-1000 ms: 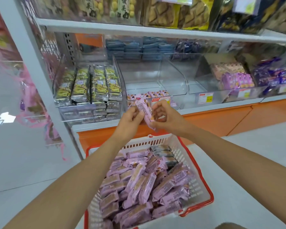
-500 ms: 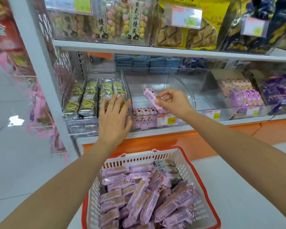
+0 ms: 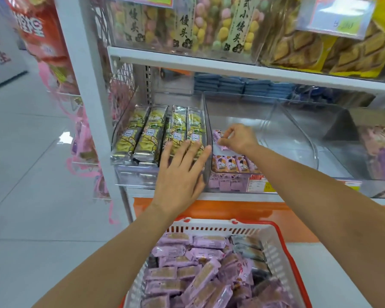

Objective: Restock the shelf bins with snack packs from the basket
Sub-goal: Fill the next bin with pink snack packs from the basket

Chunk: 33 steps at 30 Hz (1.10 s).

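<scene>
Nearest, the red-rimmed basket [image 3: 209, 227] holds a heap of purple snack packs [image 3: 200, 283]. Above it, the left hand [image 3: 180, 174] lies flat, fingers straight, against the clear divider [image 3: 207, 130] beside the yellow-green packs [image 3: 156, 132]. Farther in, the right hand [image 3: 238, 138] pinches one pink snack pack [image 3: 218, 138] inside the middle clear shelf bin [image 3: 298, 134], above the packs standing along its front edge.

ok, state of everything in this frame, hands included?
left hand: open, spread at left bin front.
right hand: pinching pink snack pack inside middle bin.
pink snack pack: held, not released.
middle bin: mostly empty, front row packs only.
left bin: full, yellow packs.
basket: full, purple packs.
</scene>
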Available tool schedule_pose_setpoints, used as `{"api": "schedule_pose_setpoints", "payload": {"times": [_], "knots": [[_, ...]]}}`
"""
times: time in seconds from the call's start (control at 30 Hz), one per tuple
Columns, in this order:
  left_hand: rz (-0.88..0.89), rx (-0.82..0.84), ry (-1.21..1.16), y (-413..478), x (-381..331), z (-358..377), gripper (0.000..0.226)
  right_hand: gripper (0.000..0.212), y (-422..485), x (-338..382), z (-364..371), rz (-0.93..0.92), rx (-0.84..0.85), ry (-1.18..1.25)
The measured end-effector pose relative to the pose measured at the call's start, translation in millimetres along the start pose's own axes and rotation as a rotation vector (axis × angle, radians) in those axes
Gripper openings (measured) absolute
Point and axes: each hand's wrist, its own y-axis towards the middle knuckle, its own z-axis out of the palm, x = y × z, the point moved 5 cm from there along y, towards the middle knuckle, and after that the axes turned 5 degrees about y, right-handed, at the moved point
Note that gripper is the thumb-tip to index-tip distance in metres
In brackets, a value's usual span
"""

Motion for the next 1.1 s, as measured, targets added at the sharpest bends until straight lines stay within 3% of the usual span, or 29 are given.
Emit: {"api": "schedule_pose_setpoints", "payload": {"times": [0.3, 0.67, 0.93, 1.1], "knots": [[-0.012, -0.021, 0.007, -1, 0, 4, 0.059, 0.015, 22, -1, 26, 0.016, 0.089, -0.046], [-0.022, 0.062, -0.024, -2, 0, 1, 0.058, 0.026, 12, -5, 27, 0.009, 0.265, -0.049], [-0.021, 0.125, -0.035, -3, -3, -7, 0.062, 0.021, -32, 13, -11, -0.104, 0.1, 0.22], [0.011, -0.017, -0.108, -14, -24, -20, 0.055, 0.015, -84, 28, -38, -0.216, 0.002, 0.357]]}}
